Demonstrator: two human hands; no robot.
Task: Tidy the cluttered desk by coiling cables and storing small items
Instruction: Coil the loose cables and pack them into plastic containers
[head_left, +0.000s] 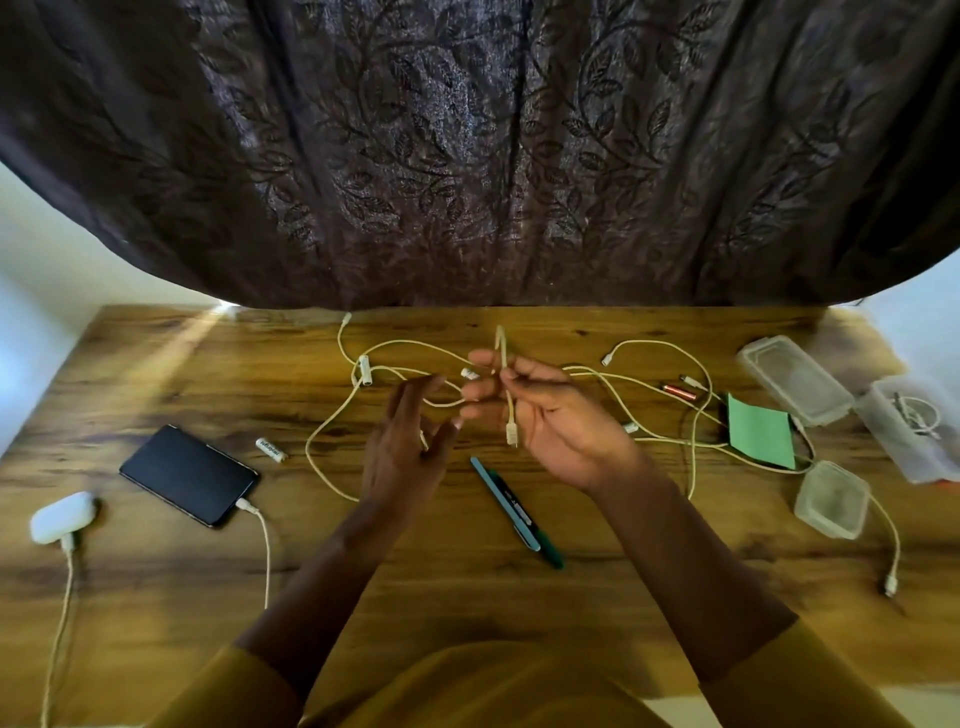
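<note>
White charging cable (509, 395) is pinched in the right hand (550, 421) between thumb and fingers, a folded stretch of it standing up above the fingers and its plug end hanging down in front of the palm. From there the cable trails off in loose tangled loops across the wooden bench (156, 597). Beside it the left hand (405, 441) is held above the bench with fingers relaxed and spread; motion blur hides whether a strand touches its fingertips, but it seems to hold nothing.

Two pens (514, 512), one blue and one dark green, lie side by side just below the hands. At the left a black phone (189, 475) rests face up with a cable plugged in, a white battery (271, 450) just beside its far corner and a white earbud case (62, 517) near the bench edge. To the right lie a green paper pad (761, 431), a copper-coloured battery (679, 391), a small clear lidded tub (831, 499), a clear lid (795, 379) and an open clear box (909, 431) holding a coiled white cable. A dark leaf-patterned curtain (467, 156) hangs behind.
</note>
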